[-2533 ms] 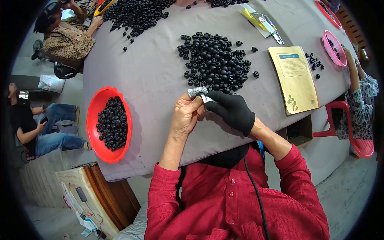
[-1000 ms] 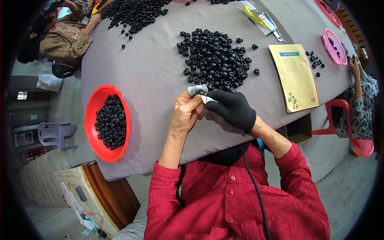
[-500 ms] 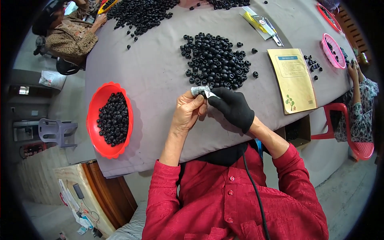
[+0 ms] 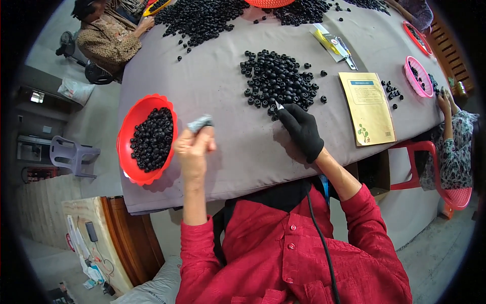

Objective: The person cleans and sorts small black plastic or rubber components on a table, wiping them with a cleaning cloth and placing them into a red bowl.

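My left hand [image 4: 193,149], bare and smeared by motion, is raised over the table beside a red scalloped bowl [image 4: 125,142] of small black beads [image 4: 153,139]. Silvery wrapping [image 4: 200,123] covers one fingertip. Its fingers are curled in a pinch; whatever lies in them is too blurred to tell. In a black glove, my right hand [image 4: 301,131] is closed on a small pointed blade [image 4: 279,106], its handle hidden by the glove. That hand is at the near edge of a pile of black beads with holes [image 4: 278,78].
A yellow booklet [image 4: 367,109] lies right of the pile, with a packaged cutter [image 4: 334,45] beyond. A pink basket [image 4: 419,76] and red tray [image 4: 417,38] stand at the right. Co-workers sit at the far left [image 4: 109,43] and right [image 4: 450,137]. More beads [image 4: 200,23] cover the far side.
My hands have parted: the left moved left toward the red bowl, the right shifted slightly right with the blade. Earlier they met in front of the pile over a black bead.
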Demonstrator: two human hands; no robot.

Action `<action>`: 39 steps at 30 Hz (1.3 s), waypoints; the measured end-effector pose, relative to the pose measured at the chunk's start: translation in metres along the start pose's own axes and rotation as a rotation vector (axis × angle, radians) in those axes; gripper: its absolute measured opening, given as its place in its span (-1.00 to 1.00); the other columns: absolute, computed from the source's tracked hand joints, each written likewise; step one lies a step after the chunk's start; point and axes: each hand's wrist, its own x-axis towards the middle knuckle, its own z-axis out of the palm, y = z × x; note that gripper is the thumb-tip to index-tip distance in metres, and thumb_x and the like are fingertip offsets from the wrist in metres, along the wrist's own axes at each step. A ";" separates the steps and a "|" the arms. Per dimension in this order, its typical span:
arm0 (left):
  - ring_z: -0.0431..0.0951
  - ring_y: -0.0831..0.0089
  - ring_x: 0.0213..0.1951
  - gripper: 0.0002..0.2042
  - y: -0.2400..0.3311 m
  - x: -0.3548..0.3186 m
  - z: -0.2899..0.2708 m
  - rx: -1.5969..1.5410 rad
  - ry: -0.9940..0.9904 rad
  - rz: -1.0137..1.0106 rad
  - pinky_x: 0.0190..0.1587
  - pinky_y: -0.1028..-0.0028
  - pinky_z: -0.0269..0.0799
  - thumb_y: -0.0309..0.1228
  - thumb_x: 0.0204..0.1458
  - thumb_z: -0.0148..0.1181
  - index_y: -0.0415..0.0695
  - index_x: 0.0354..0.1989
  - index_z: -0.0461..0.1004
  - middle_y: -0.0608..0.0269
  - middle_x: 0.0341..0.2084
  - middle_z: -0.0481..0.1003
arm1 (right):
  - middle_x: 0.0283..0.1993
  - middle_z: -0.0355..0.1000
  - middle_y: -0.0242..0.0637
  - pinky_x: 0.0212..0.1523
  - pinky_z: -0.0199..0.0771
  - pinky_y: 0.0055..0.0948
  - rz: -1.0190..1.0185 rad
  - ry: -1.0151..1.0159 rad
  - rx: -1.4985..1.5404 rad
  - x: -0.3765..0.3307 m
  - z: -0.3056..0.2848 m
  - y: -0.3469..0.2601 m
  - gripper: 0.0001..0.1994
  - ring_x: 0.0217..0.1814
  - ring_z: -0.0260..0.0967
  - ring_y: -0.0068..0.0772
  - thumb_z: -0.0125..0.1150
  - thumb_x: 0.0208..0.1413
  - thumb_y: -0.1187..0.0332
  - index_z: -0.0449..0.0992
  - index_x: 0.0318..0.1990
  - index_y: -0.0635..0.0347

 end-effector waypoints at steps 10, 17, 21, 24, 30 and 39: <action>0.25 0.77 -0.68 -0.72 0.028 0.039 -0.076 0.411 0.268 0.139 -0.67 0.76 0.09 -0.61 -0.06 0.16 -0.28 -0.12 0.41 0.47 -0.62 0.35 | -0.38 0.46 -0.31 -0.26 0.33 -0.54 0.232 0.012 0.205 0.000 0.001 -0.011 -0.75 -0.32 0.32 -0.63 0.08 0.11 0.26 0.47 -0.21 0.27; 0.23 0.74 -0.55 -0.90 -0.007 0.024 0.003 0.544 -0.026 0.137 -0.54 0.66 0.18 -0.59 -0.06 0.14 -0.23 -0.33 0.46 0.48 -0.58 0.30 | -0.38 0.46 -0.32 -0.29 0.34 -0.55 0.249 0.079 0.212 -0.001 -0.003 -0.014 -0.74 -0.33 0.32 -0.65 0.10 0.10 0.25 0.48 -0.19 0.27; 0.31 0.63 -0.54 -0.84 -0.043 0.035 0.037 0.524 -0.162 0.293 -0.50 0.61 0.25 -0.63 -0.09 0.11 -0.30 -0.28 0.43 0.32 -0.50 0.34 | -0.43 0.45 -0.34 -0.34 0.33 -0.59 0.278 0.188 0.159 0.011 -0.013 -0.007 -0.75 -0.38 0.32 -0.66 0.11 0.09 0.27 0.48 -0.20 0.29; 0.40 0.43 -0.48 -0.80 -0.053 0.045 0.056 0.564 -0.227 0.251 -0.41 0.52 0.33 -0.66 -0.13 0.10 -0.30 -0.26 0.42 0.17 -0.40 0.39 | -0.46 0.45 -0.37 -0.37 0.32 -0.62 0.205 0.269 0.097 0.031 -0.027 -0.003 -0.78 -0.41 0.31 -0.68 0.13 0.09 0.30 0.48 -0.22 0.29; 0.40 0.18 -0.17 -0.75 -0.074 0.054 0.074 0.694 -0.229 0.552 -0.11 0.34 0.34 -0.65 -0.17 0.12 -0.30 -0.24 0.43 0.09 -0.24 0.40 | -0.34 0.45 -0.18 -0.32 0.40 -0.29 0.059 0.196 -0.514 0.068 -0.033 0.020 -0.73 -0.32 0.44 -0.15 0.21 -0.07 0.15 0.49 -0.27 0.10; 0.42 0.18 -0.19 -0.74 -0.073 0.049 0.071 0.571 -0.208 0.337 -0.14 0.35 0.35 -0.65 -0.18 0.14 -0.29 -0.23 0.43 0.11 -0.25 0.42 | -0.38 0.45 -0.22 -0.39 0.40 -0.25 0.011 0.098 -0.658 0.082 -0.005 0.026 -0.72 -0.36 0.44 -0.13 0.21 -0.09 0.12 0.47 -0.27 0.06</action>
